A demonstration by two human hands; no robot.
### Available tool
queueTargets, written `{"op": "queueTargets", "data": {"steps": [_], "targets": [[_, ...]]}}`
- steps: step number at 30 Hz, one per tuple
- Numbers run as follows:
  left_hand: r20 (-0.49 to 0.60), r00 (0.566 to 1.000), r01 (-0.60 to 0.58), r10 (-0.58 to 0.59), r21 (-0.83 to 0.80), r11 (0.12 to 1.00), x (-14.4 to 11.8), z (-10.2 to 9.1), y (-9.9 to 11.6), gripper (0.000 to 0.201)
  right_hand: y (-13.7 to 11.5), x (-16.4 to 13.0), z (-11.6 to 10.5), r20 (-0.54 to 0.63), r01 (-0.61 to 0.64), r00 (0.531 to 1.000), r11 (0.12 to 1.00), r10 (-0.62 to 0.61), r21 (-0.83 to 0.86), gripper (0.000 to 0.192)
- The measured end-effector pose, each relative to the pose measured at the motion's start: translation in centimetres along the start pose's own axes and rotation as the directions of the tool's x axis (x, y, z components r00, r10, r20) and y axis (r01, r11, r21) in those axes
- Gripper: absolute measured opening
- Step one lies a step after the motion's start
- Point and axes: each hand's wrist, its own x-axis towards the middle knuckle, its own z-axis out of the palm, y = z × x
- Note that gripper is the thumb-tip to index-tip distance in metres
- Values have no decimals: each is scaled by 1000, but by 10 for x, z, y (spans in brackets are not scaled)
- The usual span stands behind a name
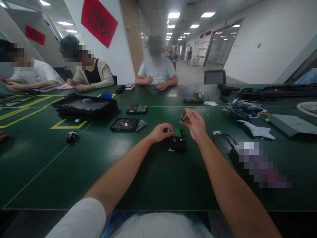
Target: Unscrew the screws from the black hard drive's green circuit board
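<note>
A black hard drive (175, 144) with a green circuit board (177, 132) facing up lies on the green table in front of me. My left hand (162, 133) rests at its left edge, thumb and fingers closed on the drive beside the board. In my right hand (195, 125), just above the drive's right side, is a small screwdriver (184, 115) with a yellow and black handle. It is pinched between thumb and fingers, and its thin shaft points down toward the board. The tip is too small to make out.
To the left lie an opened hard drive (124, 124), a loose circuit board (141, 125), another drive (137, 109), a mouse (72, 137) and stacked black trays (86, 105). A cable (225, 135), a blue-white glove (257, 129) and a grey metal case (292, 125) are on the right. Several people sit across the table.
</note>
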Motion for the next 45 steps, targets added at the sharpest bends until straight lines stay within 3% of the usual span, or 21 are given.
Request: {"op": "queueTargets", "data": {"steps": [10, 19, 27, 35, 42, 45], "targets": [[-8, 1000, -3, 3, 9, 1000, -1, 0, 1, 16, 1, 1, 0, -10, -15, 1000, 998, 16, 67, 38], [-9, 1000, -10, 11, 6, 1000, -1, 0, 0, 15, -4, -1, 1, -20, 32, 999, 999, -33, -33, 32], [1, 1000, -7, 7, 9, 1000, -1, -1, 2, 16, -2, 0, 0, -1, -17, 1000, 998, 17, 65, 38], [8, 1000, 18, -18, 7, 1000, -1, -2, 4, 16, -4, -2, 1, -30, 43, 999, 997, -45, -62, 36], [-1, 1000, 18, -18, 8, 1000, -1, -1, 2, 16, -2, -1, 1, 12, -19, 1000, 997, 18, 73, 37], [-2, 1000, 8, -8, -1, 1000, -1, 0, 1, 17, -4, -2, 2, 5, 2, 1000, 999, -2, 46, 34]]}}
